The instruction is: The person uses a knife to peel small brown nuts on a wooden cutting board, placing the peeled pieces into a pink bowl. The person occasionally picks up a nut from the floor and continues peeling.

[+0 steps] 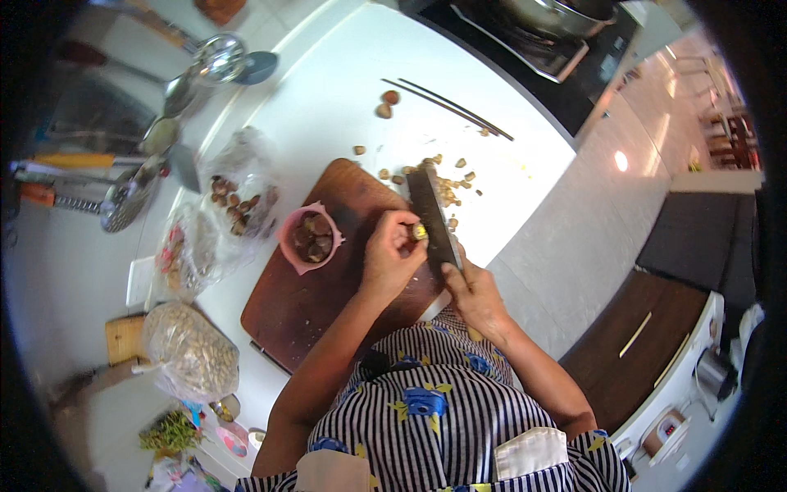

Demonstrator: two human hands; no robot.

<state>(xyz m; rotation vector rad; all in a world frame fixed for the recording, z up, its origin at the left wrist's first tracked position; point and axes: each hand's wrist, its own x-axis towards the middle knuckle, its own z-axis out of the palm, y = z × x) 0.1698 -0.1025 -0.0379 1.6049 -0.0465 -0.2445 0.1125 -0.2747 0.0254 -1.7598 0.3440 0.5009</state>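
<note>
Between the thumb and fingertips of my left hand point(393, 249) is a small nut piece point(419, 231) with a yellow face, likely chestnut. My right hand point(476, 292) grips the handle of a cleaver point(433, 215), whose dark, broad blade stands just right of the piece; whether they touch I cannot tell. Both hands are over the right part of a brown wooden cutting board point(307, 307). A pink bowl point(336, 243) on the board holds dark brown chunks point(315, 237). Beyond the blade, pale chopped pieces point(452, 190) lie scattered on the white countertop point(320, 117).
Two dark chopsticks point(455, 111) and two brown nuts point(387, 104) lie farther back. At left are a plastic bag of brown nuts point(240, 203) and a bag of pale peanuts or beans point(190, 353). Utensils point(129, 190) hang on the wall; a black cooktop point(529, 43) is at the back right.
</note>
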